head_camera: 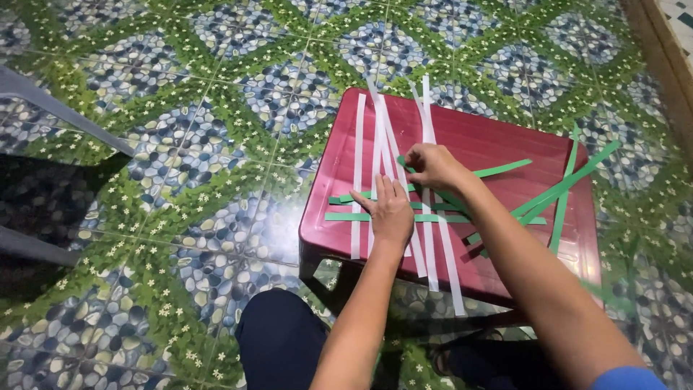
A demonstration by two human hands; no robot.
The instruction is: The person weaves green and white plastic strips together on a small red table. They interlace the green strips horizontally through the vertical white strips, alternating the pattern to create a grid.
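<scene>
A dark red plastic stool top (498, 137) carries several long white paper strips (359, 144) laid lengthwise and green paper strips (346, 216) crossing them. My left hand (390, 209) lies flat on the crossing strips, pressing them down. My right hand (432, 166) pinches the end of a green strip (503, 168) among the white ones. A loose bunch of green strips (570, 184) lies at the right side of the stool.
The floor (180, 144) is tiled in a green, blue and white pebble-and-flower pattern. Grey legs of a chair (50, 105) stand at the left. A wooden edge (660, 43) runs along the upper right. My dark-clothed knee (278, 339) is below the stool.
</scene>
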